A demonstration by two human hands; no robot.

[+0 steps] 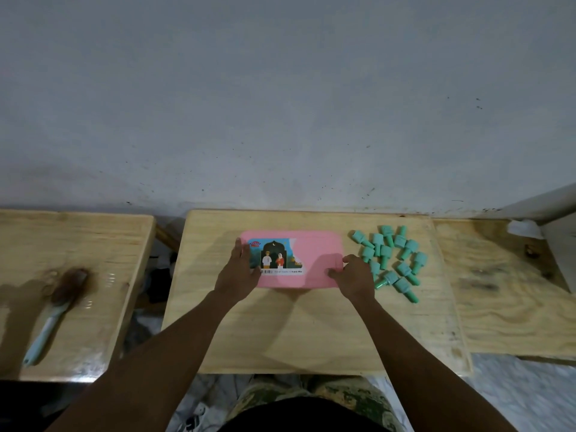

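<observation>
A pink rectangular lid or box with a colourful printed label lies on the middle wooden table. My left hand rests on its left end with the fingers stretched along the edge. My right hand holds its right front corner, fingers curled on top and thumb against the lid. To the right of the pink box, a heap of several teal plastic pieces lies on the table, close beside my right hand.
A second wooden table stands at the left with a brush with a pale blue handle on it. A plywood board adjoins at the right, with a white object at its far corner. A grey wall rises behind.
</observation>
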